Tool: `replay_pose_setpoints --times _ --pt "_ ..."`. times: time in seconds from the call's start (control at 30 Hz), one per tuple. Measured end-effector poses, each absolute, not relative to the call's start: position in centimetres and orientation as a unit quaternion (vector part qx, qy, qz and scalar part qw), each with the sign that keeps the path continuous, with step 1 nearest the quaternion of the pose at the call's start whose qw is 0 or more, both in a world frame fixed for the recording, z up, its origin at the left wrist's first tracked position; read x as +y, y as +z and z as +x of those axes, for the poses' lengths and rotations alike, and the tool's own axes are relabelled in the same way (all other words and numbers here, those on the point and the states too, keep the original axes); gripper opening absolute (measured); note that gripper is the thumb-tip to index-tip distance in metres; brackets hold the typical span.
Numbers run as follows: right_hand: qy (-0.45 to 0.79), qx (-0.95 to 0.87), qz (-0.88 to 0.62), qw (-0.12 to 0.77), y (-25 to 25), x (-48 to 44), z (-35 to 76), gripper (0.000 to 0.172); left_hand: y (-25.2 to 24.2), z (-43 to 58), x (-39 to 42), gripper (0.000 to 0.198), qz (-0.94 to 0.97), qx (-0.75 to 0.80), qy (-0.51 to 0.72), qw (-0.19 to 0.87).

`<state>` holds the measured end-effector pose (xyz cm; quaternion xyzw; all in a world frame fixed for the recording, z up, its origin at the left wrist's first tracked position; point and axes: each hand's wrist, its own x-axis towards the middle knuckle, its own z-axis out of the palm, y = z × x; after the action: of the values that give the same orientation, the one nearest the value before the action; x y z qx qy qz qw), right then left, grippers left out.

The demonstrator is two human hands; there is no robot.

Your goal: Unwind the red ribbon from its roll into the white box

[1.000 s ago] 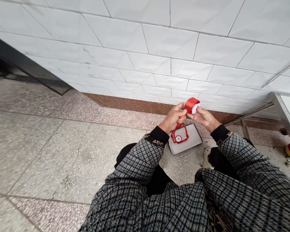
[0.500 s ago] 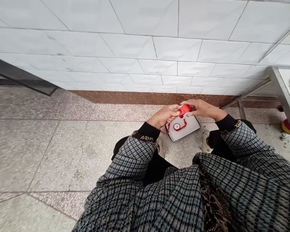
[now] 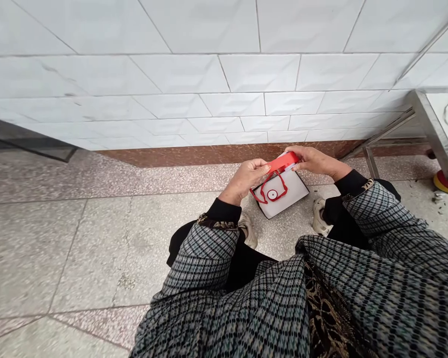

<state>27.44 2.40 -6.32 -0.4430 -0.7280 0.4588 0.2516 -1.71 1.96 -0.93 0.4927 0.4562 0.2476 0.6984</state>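
My right hand (image 3: 313,162) is closed around a spool of wide red ribbon (image 3: 291,159). A flat length of that ribbon runs left from the spool, and its end is pinched in my left hand (image 3: 248,176). Below both hands a shallow box (image 3: 290,195) with a pale inside and dark edges rests on the floor. In it lies a small roll of narrow red ribbon (image 3: 272,195) with a white core. A narrow red strand (image 3: 284,185) loops up from the roll toward the wide ribbon; where it ends is hidden.
A white tiled wall (image 3: 242,107) with a brown base strip (image 3: 194,155) rises in front. To the right stands a metal-framed table (image 3: 435,134), with a red and yellow object (image 3: 442,182) under it. My shoes (image 3: 248,231) flank the box. A dark object (image 3: 26,141) is at the left.
My hands have moved apart, and a longer stretch of wide ribbon shows between them. The narrow strand has dropped away from my left hand and hangs looped over the box.
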Motion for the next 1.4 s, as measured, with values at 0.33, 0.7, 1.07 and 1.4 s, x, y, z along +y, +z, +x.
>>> replay_pose_setpoints --times 0.33,0.7,1.07,1.4 --pt "0.612 -0.620 -0.379 0.312 -5.6 2.4 26.8 0.053 -0.7 -0.7 1.3 0.055 0.469 0.421 0.264 0.730" --pt "0.666 -0.582 -0.330 0.329 -4.8 3.0 27.7 0.051 -1.7 -0.6 1.5 0.037 0.595 0.450 0.284 0.602" --pt "0.725 -0.546 -0.286 0.308 -4.1 3.0 28.7 0.056 -1.4 -0.5 0.9 0.040 0.539 0.433 0.311 0.652" --pt "0.719 -0.531 -0.299 0.334 -4.8 2.7 28.3 0.065 -3.3 1.4 -0.5 0.054 0.452 0.401 0.298 0.739"
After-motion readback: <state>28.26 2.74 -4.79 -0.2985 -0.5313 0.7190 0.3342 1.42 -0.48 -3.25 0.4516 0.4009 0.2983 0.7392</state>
